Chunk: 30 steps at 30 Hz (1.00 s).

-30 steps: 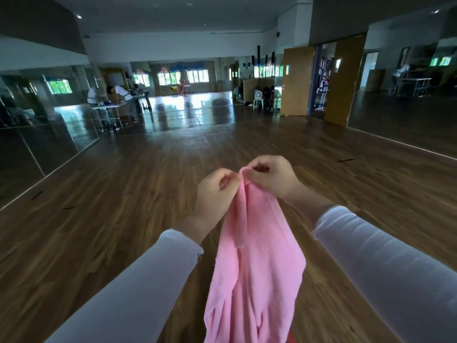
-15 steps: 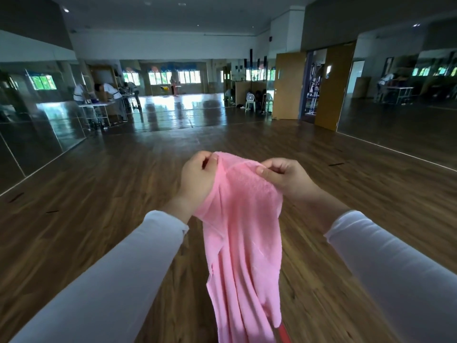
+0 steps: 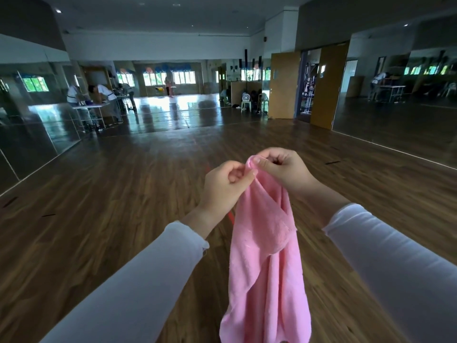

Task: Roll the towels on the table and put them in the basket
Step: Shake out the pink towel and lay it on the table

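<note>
Wooden floor of big mirrored hall stretches below pink towel. Towel held up in air, hanging long and folded over itself. Left hand and right hand close together at towel's top corner, each pinching it with curled fingers. White sleeves on both arms. Yellow doors far beyond towel.

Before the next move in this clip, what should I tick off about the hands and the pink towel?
1. Left hand pinches the pink towel at its top edge: ok.
2. Right hand pinches the same edge: ok.
3. Pink towel spread flat for rolling: not ok, it hangs bunched.
4. Table location: cannot tell, out of view.
5. Basket location: cannot tell, out of view.
</note>
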Available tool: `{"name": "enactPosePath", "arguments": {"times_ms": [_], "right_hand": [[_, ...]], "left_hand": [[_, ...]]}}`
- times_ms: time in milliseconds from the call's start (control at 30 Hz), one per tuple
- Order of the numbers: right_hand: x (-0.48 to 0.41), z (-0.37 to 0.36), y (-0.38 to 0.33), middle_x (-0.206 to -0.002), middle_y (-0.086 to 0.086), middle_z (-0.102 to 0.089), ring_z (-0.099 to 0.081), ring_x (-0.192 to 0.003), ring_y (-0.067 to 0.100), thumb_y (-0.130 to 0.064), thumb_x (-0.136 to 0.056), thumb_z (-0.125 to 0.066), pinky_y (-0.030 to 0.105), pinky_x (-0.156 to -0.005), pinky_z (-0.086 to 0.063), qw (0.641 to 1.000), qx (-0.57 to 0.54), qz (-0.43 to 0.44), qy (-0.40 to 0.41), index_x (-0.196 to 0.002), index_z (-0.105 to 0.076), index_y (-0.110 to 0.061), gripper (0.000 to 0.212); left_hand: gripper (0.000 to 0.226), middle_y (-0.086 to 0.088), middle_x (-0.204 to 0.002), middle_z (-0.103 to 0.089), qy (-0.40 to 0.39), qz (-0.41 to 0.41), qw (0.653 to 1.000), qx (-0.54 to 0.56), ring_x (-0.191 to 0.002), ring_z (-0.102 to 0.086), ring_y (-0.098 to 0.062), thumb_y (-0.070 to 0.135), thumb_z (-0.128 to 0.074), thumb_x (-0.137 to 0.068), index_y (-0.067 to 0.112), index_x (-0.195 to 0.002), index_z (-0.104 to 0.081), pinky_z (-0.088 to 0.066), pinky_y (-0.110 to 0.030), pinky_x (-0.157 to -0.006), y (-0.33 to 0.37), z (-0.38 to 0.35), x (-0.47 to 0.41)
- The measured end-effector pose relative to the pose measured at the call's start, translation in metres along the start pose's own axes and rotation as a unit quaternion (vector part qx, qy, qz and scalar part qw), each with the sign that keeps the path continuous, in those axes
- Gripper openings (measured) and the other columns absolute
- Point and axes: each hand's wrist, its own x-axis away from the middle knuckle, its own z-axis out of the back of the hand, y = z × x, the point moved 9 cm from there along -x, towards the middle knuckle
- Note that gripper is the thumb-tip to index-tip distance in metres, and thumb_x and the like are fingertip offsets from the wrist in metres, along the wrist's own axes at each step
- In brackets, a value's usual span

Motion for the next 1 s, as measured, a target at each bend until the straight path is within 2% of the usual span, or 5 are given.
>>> {"name": "enactPosePath", "arguments": {"times_ms": [167,400,600,867,1000], "right_hand": [[0.002,-0.002,0.001,-0.089,0.026,-0.069,-0.065,-0.084,0.037,-0.014,-0.093,-0.065,0.041,-0.080,-0.054,0.999,0.026,-0.006,-0.020,-0.095,-0.072,0.001,0.017],[0.005,-0.001,0.013,-0.074,0.029,-0.056,-0.047,-0.067,0.022,-0.025,-0.087,-0.072,0.034,-0.062,-0.039,0.995,0.034,-0.061,-0.074,-0.089,-0.067,0.005,0.031],[0.012,0.029,0.033,-0.057,-0.006,-0.040,-0.036,-0.052,0.007,-0.034,-0.082,-0.074,0.018,-0.049,-0.030,0.987,0.081,-0.113,-0.086,-0.065,-0.055,-0.009,0.035],[0.009,0.060,0.040,-0.071,0.013,-0.062,-0.058,-0.062,0.020,-0.040,-0.071,-0.083,0.029,-0.057,-0.046,0.961,0.200,-0.139,-0.129,-0.075,-0.067,0.000,0.043],[0.013,0.087,0.051,-0.070,0.015,-0.060,-0.054,-0.063,0.020,-0.044,-0.075,-0.078,0.032,-0.059,-0.040,0.950,0.267,-0.138,-0.089,-0.072,-0.066,-0.001,0.045]], "left_hand": [[0.022,0.007,-0.057,-0.054,0.017,-0.015,0.999,-0.036,-0.059,-0.053,-0.005,0.017,-0.063,-0.091,0.012,-0.070,-0.062,-0.033,-0.013,-0.055,-0.002,-0.002,-0.004],[0.019,0.007,-0.085,-0.062,-0.011,-0.002,0.999,-0.043,-0.077,-0.055,-0.004,0.017,-0.046,-0.100,0.012,-0.096,-0.064,-0.037,-0.013,-0.064,-0.003,0.000,-0.019],[0.029,0.010,-0.065,-0.043,0.001,-0.030,0.998,-0.054,-0.060,-0.042,-0.003,0.025,-0.050,-0.100,0.020,-0.072,-0.044,-0.026,-0.019,-0.056,0.005,0.021,-0.036],[0.021,0.008,-0.093,-0.069,-0.036,-0.048,0.993,-0.106,-0.089,-0.061,-0.010,0.034,-0.059,-0.094,0.016,-0.098,-0.070,-0.048,-0.030,-0.080,0.016,0.034,-0.053],[0.022,0.001,-0.075,-0.059,0.012,-0.059,0.993,-0.100,-0.069,-0.050,-0.005,0.032,-0.054,-0.097,0.014,-0.086,-0.061,-0.037,-0.020,-0.061,0.030,0.047,-0.064]]}}
